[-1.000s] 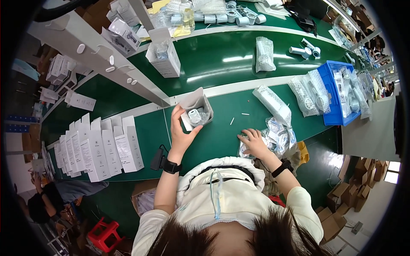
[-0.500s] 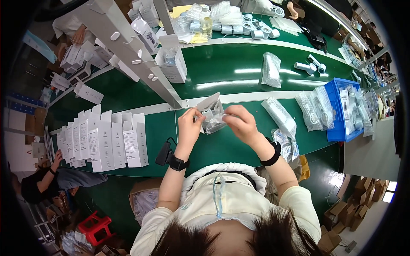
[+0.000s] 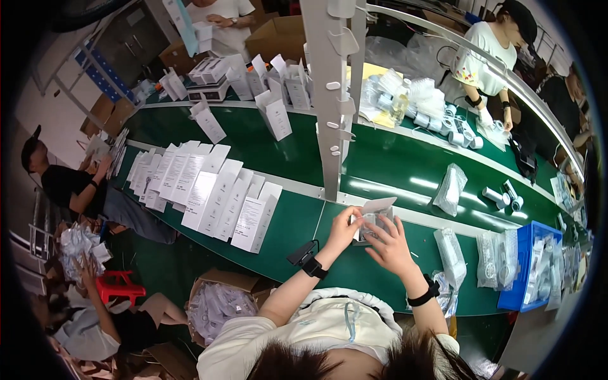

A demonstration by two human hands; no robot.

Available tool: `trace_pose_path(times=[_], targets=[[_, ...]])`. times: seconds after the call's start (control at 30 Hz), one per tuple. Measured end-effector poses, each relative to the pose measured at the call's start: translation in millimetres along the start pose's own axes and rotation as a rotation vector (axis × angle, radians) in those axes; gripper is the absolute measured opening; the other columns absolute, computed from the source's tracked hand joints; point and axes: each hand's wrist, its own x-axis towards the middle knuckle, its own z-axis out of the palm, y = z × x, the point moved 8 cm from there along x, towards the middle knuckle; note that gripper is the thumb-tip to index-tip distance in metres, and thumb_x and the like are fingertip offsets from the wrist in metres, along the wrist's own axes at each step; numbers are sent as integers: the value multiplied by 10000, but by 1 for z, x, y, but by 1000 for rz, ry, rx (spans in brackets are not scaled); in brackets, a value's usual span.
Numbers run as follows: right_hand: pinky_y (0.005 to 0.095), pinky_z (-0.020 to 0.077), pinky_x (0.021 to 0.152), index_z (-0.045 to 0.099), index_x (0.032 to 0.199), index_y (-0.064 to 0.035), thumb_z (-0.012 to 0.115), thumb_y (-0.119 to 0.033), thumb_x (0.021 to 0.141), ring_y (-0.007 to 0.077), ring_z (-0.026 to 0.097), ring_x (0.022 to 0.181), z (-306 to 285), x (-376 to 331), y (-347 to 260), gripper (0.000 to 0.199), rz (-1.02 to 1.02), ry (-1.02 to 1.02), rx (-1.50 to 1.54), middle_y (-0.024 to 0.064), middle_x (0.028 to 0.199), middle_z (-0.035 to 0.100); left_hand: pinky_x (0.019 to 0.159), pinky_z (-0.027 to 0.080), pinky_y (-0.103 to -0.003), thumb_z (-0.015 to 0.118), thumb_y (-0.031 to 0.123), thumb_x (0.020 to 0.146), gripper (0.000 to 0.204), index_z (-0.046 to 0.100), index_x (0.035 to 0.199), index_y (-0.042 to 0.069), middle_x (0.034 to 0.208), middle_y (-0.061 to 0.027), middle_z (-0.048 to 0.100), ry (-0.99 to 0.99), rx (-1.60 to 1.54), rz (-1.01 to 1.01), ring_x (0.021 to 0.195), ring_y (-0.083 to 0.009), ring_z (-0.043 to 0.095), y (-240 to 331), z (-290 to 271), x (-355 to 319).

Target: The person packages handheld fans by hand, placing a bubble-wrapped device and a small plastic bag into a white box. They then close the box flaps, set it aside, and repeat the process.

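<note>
An upright white carton [image 3: 362,239] stands on the green bench in front of me, its top flap [image 3: 379,204] raised. My left hand [image 3: 342,233] grips the near left side of the carton, thumb and fingers closed at its rim. Over the carton's open top lies my right hand [image 3: 391,246], fingers spread and reaching down to the rim and contents. Something pale sits inside, mostly hidden by my fingers. A bubble-wrapped item [image 3: 450,258] lies on the bench to the right of my right hand.
Open white boxes [image 3: 215,199] stand in rows at left. A metal post [image 3: 326,101] rises beyond the carton. To the right are bubble-wrapped packs [image 3: 497,258] and a blue crate [image 3: 524,272]. A cardboard box [image 3: 247,278] with plastic bags sits below the bench. Co-workers are around.
My view has swung left. My right hand, earlier pinching clear plastic above the carton, now spreads over its opening. The plastic no longer stands up above the rim. My left hand stays at the carton.
</note>
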Motion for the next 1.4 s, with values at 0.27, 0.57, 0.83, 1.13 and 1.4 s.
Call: trace_pose_path(times=[0.27, 0.57, 0.83, 1.13, 1.4], targets=[[527, 201, 995, 438, 1243, -106, 640, -249, 737, 416, 231, 1232, -38, -164, 74, 563, 800, 493, -252, 147, 1341, 321, 788, 413, -291, 574, 99, 810, 131, 481, 845, 13, 980, -126, 605, -33, -111, -16, 909, -176, 551, -3, 16, -6], [537, 209, 986, 285, 1355, -231, 461, -545, 806, 411, 199, 1265, 51, -356, 83, 656, 1656, -15, -673, 163, 1407, 197, 794, 409, -282, 562, 83, 818, 123, 467, 845, 10, 978, -123, 608, -61, -144, -16, 910, -168, 547, -1, 20, -7], [521, 233, 977, 330, 1328, -217, 463, -516, 819, 394, 240, 1249, 65, -306, 125, 605, 1699, 163, -643, 203, 1374, 233, 839, 390, -279, 565, 75, 817, 112, 468, 827, 21, 1034, -132, 590, -74, -217, -24, 960, -169, 525, -10, 24, -10], [469, 249, 976, 389, 1229, 2, 588, -216, 804, 387, 310, 1181, 15, -321, 99, 517, 1335, 921, -504, 201, 1279, 343, 783, 408, -289, 556, 90, 821, 120, 456, 821, 23, 1018, -127, 602, -54, -245, 9, 909, -191, 550, -6, 23, -14], [440, 208, 1016, 352, 1248, -5, 606, -211, 751, 326, 288, 1229, -8, -132, 60, 595, 664, 657, 262, 179, 1315, 324, 766, 418, -292, 553, 102, 823, 131, 452, 821, 19, 1014, -119, 605, -60, -268, 42, 895, -188, 563, -7, 27, -10]])
